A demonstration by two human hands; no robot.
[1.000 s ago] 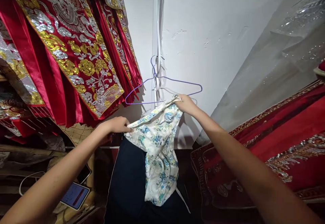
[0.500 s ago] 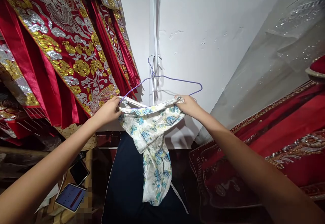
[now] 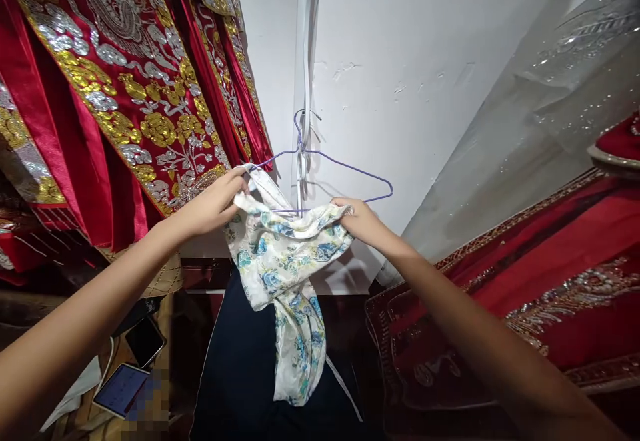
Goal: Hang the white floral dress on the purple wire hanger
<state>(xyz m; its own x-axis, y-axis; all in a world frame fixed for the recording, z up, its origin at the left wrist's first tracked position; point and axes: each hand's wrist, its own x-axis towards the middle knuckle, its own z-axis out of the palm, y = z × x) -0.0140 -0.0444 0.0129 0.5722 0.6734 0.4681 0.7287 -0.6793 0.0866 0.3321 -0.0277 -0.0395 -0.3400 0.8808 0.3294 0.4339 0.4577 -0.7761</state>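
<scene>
A plain white plaster wall (image 3: 425,61) fills the upper middle, from 11 to 1 o'clock. At 9 to 11 o'clock hang red satin garments with gold and silver embroidery (image 3: 125,81), and at 3 to 4 o'clock lies more red embroidered cloth (image 3: 550,281), with a clear sequinned plastic cover (image 3: 560,94) above it at 2 o'clock. A dark navy cloth (image 3: 245,361) hangs at 6 o'clock. In front of it, at the centre, droops a white fabric piece printed with blue and green flowers (image 3: 285,274), its upper edge stretched between both hands and touching the lower bar of a thin purple wire hanger (image 3: 345,164) that hangs on the wall at 12 o'clock. The left hand (image 3: 213,201), at 10 o'clock of the fabric, pinches one corner up against the hanger's left end. The right hand (image 3: 360,218), at 2 o'clock of the fabric, is closed on the other corner just under the bar. At 7 o'clock lie a lit phone (image 3: 117,388) and a dark phone (image 3: 145,341).
</scene>
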